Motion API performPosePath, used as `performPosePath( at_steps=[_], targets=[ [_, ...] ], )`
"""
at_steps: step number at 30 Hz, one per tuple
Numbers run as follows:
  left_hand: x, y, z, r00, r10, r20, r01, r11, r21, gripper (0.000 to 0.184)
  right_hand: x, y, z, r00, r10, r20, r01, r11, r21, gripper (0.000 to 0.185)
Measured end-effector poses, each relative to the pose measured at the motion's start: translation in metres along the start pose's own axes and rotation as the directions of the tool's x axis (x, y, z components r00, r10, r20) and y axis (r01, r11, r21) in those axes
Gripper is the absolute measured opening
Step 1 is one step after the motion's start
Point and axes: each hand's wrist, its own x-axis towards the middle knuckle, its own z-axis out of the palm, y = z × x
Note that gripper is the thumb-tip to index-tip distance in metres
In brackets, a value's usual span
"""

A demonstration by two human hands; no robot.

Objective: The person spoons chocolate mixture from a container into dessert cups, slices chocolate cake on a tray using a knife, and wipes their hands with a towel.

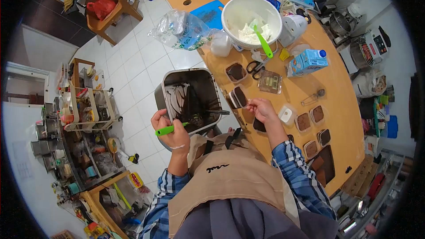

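My left hand (pixel 171 132) is closed around the green handle of a spatula (pixel 164 130), at the near rim of a deep rectangular metal tub (pixel 164 89). Dark chocolate coats the tub's inside, and the spatula's head is hard to make out in it. A dark-handled utensil (pixel 218 112) leans over the tub's right rim. My right hand (pixel 264 110) grips a small clear dessert box (pixel 238 97) with dark and white layers, tilted at the table's edge. Behind it sits another chocolate-topped box (pixel 236 71). One more box (pixel 259 125) is partly hidden under my right wrist.
On the wooden table (pixel 283 150) are a white bowl (pixel 230 15) of cream with a green spatula (pixel 264 42), a milk carton (pixel 308 63), scissors (pixel 256 67), a small sieve (pixel 319 93) and several filled boxes (pixel 303 122). A plastic bag of cups (pixel 183 28) hangs over the edge.
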Motion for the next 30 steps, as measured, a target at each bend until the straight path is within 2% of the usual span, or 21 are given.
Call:
performPosePath(
  at_steps=[3,6,9,12,14,17,18,19,21,24,26,27,29,30],
  targets=[
    [0.001,0.003,-0.001,1.0,0.027,0.001,-0.027,1.0,0.005,0.016,-0.001,-0.001,0.003,0.999,-0.011,-0.043,0.011,1.0,-0.017,0.006],
    [0.001,-0.001,-0.001,1.0,0.022,0.0,-0.022,1.0,-0.004,0.016,0.006,0.0,0.0,0.991,-0.075,-0.109,0.059,0.989,-0.137,0.006],
    [0.001,0.0,0.0,0.999,0.034,-0.003,-0.034,0.999,0.002,0.015,0.004,-0.004,0.004,0.953,-0.183,-0.242,0.111,0.953,-0.282,0.008],
    [0.001,-0.001,0.0,1.0,0.015,0.003,-0.015,1.0,0.015,0.015,0.003,-0.006,0.002,0.909,-0.304,-0.284,0.158,0.884,-0.441,0.009],
    [0.001,0.002,0.002,1.0,-0.008,0.006,0.008,1.0,0.007,0.015,0.008,-0.001,-0.007,0.906,-0.307,-0.293,0.146,0.873,-0.465,0.008],
    [0.001,-0.004,0.005,0.986,0.163,-0.033,-0.163,0.987,0.001,0.014,0.011,0.003,-0.018,0.892,-0.337,-0.3,0.154,0.852,-0.5,0.008],
    [0.001,-0.003,0.006,0.989,0.143,-0.028,-0.143,0.99,-0.009,0.013,0.01,0.004,-0.021,0.887,-0.351,-0.301,0.16,0.844,-0.512,0.009],
    [0.0,-0.001,0.006,0.992,0.122,-0.022,-0.123,0.992,-0.019,0.013,0.009,0.006,-0.024,0.786,-0.56,-0.263,0.256,0.681,-0.686,0.012],
    [-0.002,0.001,0.007,0.995,0.094,-0.02,-0.094,0.995,-0.034,0.013,0.001,0.007,-0.023,0.504,-0.862,-0.046,0.312,0.232,-0.921,0.022],
    [-0.003,0.004,0.009,0.996,0.084,-0.016,-0.085,0.995,-0.048,0.011,-0.02,0.003,-0.003,0.77,-0.636,-0.052,0.411,0.557,-0.722,0.029],
    [-0.003,0.008,0.01,0.995,0.098,0.001,-0.097,0.994,-0.051,0.01,-0.054,-0.011,0.035,0.922,-0.388,-0.009,0.273,0.664,-0.696,0.031],
    [-0.003,0.008,0.011,0.992,0.124,0.004,-0.123,0.991,-0.044,0.009,-0.064,-0.013,0.048,0.968,-0.251,0.019,0.195,0.702,-0.685,0.032],
    [-0.003,0.008,0.011,0.985,0.175,0.007,-0.175,0.984,-0.024,0.008,-0.063,-0.003,0.054,0.984,-0.164,0.073,0.168,0.704,-0.69,0.032],
    [-0.005,0.008,0.01,0.991,0.127,0.032,-0.126,0.991,-0.041,0.005,-0.062,0.001,0.057,0.988,-0.117,0.101,0.155,0.704,-0.693,0.032]
  ],
)
